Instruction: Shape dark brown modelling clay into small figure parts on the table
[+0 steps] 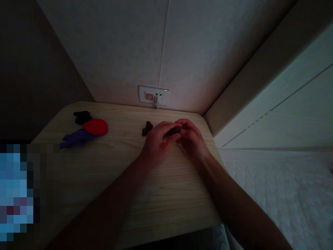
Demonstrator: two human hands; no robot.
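Note:
Both my hands meet over the right part of the wooden tabletop point(125, 194). My left hand point(159, 142) has its fingers curled around a dark brown lump point(174, 131) that looks like modelling clay. From the other side my right hand point(191, 139) pinches at the lump's right end, its fingertips touching those of the left. Just left of my left hand lies a smaller dark brown piece point(147, 128). Farther left rest a flat red oval piece point(95, 127), a purple piece point(78, 137) and a black piece point(82, 117), touching one another.
A wall socket point(154, 95) with a plug in it sits just above the table's back edge. A pale panel point(281, 104) rises at the right, beside a whitish quilted surface point(281, 198). Something dark with a patterned corner point(220, 236) lies at the front edge. The lower left is pixelated.

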